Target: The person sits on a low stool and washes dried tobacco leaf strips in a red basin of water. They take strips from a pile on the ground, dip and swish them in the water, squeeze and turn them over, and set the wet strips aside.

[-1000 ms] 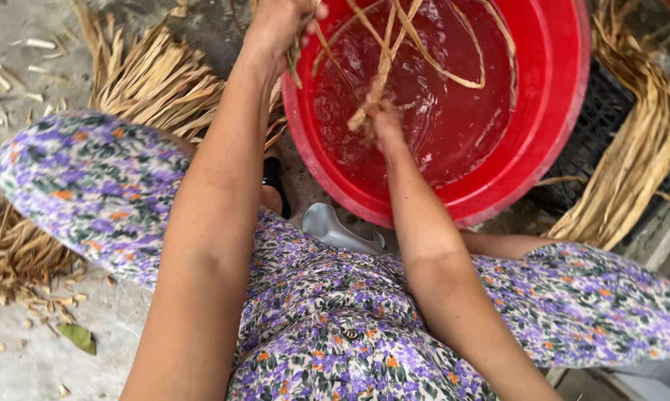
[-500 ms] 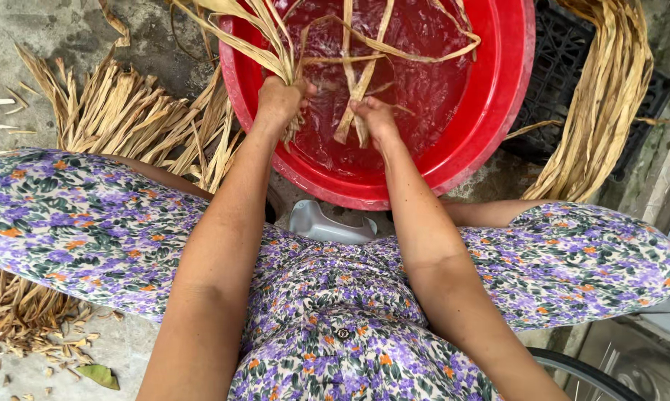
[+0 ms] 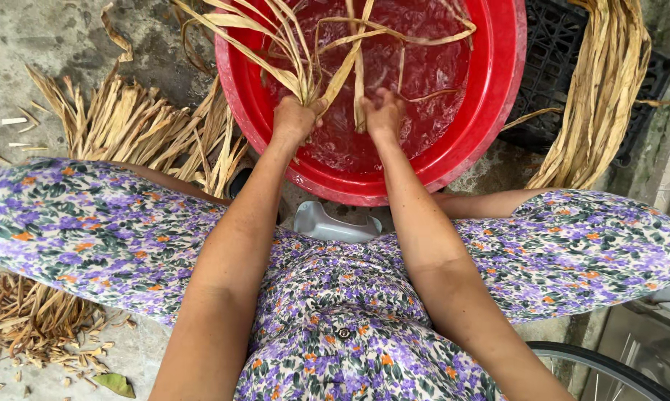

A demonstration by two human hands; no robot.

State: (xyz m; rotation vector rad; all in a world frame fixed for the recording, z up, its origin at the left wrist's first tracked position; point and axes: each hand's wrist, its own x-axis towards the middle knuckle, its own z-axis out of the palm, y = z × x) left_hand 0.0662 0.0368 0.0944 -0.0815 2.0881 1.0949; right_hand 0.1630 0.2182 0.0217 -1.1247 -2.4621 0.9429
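A red plastic basin (image 3: 491, 126) filled with water stands on the ground before my knees. Long tan dried leaf strips (image 3: 275, 44) soak in it and fan out over its far rim. My left hand (image 3: 294, 119) grips a bunch of these strips at their near ends, above the water. My right hand (image 3: 383, 111) is closed on a few more strips just to the right, close beside the left hand. Both forearms reach out over my purple flowered clothing (image 3: 335, 312).
A heap of dry leaf strips (image 3: 142, 130) lies on the concrete at left, with crumbled scraps (image 3: 38, 319) under my left knee. More long strips (image 3: 595, 89) drape over a black plastic crate (image 3: 558, 52) at right. A low grey stool (image 3: 335, 223) sits beneath me.
Both hands have come together near the basin's near side, gathering the strips into a bunch. The view has shifted, so the basin sits further left.
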